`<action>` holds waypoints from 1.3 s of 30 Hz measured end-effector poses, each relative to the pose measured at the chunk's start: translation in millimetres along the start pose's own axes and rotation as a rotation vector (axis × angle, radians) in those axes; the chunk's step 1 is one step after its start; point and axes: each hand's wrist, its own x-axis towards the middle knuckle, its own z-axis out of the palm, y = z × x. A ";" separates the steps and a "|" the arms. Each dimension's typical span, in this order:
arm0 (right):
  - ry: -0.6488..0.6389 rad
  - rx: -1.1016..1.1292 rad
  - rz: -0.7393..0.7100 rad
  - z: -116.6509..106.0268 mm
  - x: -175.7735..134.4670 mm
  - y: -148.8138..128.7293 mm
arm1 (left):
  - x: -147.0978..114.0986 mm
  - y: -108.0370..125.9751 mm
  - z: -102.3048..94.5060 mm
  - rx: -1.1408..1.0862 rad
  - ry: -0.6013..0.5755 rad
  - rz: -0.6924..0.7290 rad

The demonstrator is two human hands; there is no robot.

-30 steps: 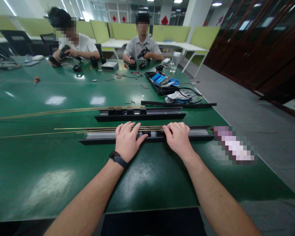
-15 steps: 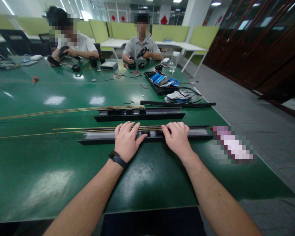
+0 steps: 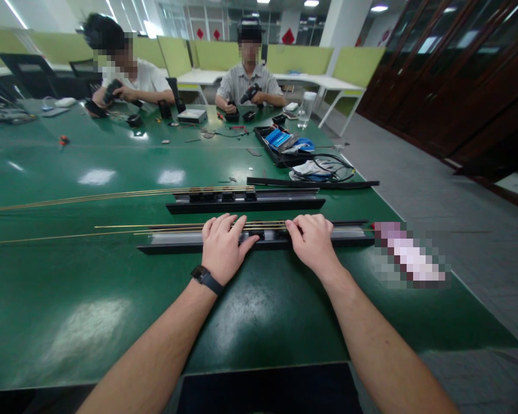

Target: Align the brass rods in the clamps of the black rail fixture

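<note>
A long black rail with a silvery inner channel lies crosswise on the green table in front of me. Thin brass-coloured rods run along it, over small black blocks seated in the channel. My left hand wraps over the rail, its fingers across the rods and its thumb against a block. Its palm side is hidden. To the right, my right hand pinches with thumb and forefinger at the rods; the exact grip is partly hidden.
Behind lies a second rail with blocks and long rods, then a black strip. A black tray of blue items and cables stands at right, near a blurred pink object. Two people across the table hold power drills.
</note>
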 end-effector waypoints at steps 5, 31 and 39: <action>0.007 -0.005 -0.005 -1.4 -0.3 2.0 | -0.1 -0.3 0.7 -0.010 0.005 -0.002; 0.012 -0.011 -0.010 0.4 -0.4 0.2 | 0.5 1.1 -1.1 -0.001 -0.012 -0.013; 0.011 -0.008 -0.006 -2.5 -0.8 1.5 | 0.4 0.6 -0.9 -0.017 -0.015 -0.018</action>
